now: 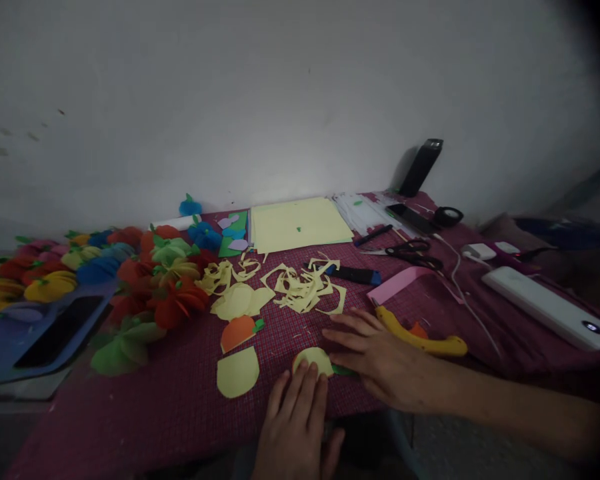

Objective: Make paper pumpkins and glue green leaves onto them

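Note:
My left hand (pixel 300 417) lies with its fingers stretched out, their tips pressing on a pale yellow paper cutout (pixel 314 359) near the table's front edge. From the right, my right hand (pixel 380 357) rests flat with fingers apart over the cutout's right side and a green paper piece (pixel 341 369). Part of the cutout is hidden under the fingers. Left of it are another yellow cutout (pixel 238 373) and an orange pumpkin-like shape (pixel 239 332) with a green tip. A yellow glue gun (pixel 430 343) with an orange trigger lies just beyond my right hand.
Yellow paper scraps (pixel 303 287), stacked cutouts (pixel 235 302), a box cutter (pixel 353 274) and scissors (pixel 410 251) lie mid-table. Paper sheets (pixel 295 223) sit against the wall. Colourful paper pumpkins (pixel 175 293) crowd the left, beside a black phone (pixel 60 331). A white power bank (pixel 545 307) is at right.

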Motion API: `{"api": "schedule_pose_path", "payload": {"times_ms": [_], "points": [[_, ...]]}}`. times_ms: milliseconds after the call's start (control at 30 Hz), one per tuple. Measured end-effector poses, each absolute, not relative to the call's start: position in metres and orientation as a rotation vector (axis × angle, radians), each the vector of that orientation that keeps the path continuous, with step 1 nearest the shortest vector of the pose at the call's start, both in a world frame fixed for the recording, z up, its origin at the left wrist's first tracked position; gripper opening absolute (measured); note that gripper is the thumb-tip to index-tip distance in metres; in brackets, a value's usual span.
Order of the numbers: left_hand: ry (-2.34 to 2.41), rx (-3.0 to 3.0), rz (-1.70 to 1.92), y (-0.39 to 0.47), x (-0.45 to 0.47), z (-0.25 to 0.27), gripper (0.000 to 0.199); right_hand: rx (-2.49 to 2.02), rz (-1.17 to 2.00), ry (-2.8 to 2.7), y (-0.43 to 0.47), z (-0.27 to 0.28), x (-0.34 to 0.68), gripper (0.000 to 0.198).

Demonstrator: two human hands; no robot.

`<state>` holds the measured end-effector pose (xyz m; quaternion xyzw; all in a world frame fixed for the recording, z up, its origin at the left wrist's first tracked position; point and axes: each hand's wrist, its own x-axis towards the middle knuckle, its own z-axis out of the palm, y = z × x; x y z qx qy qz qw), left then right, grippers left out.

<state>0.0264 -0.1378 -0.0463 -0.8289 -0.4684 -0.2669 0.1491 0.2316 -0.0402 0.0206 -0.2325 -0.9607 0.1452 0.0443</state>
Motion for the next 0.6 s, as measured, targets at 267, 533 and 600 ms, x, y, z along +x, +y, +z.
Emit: {"api": "schedule_pose_path", "payload": {"times_ms": [267, 533, 600], "points": [[-1.323, -2.383, -0.646, -0.139, 0.032, -0.056, 0.049, -0.547, 0.360, -2.979, -0.052, 0.004, 0.223, 0.054], [-1.330, -2.359, -0.615, -0.139, 0.033, -0.052, 0.047, -0.751, 0.290, -2.825, -0.044, 0.021, 0.244, 0.052], [-1.350, -2.360, -0.622, -0.139, 0.035, -0.048, 0.049, -0.888, 0.273, -2.732, -0.041, 0.024, 0.262, 0.051]]}}
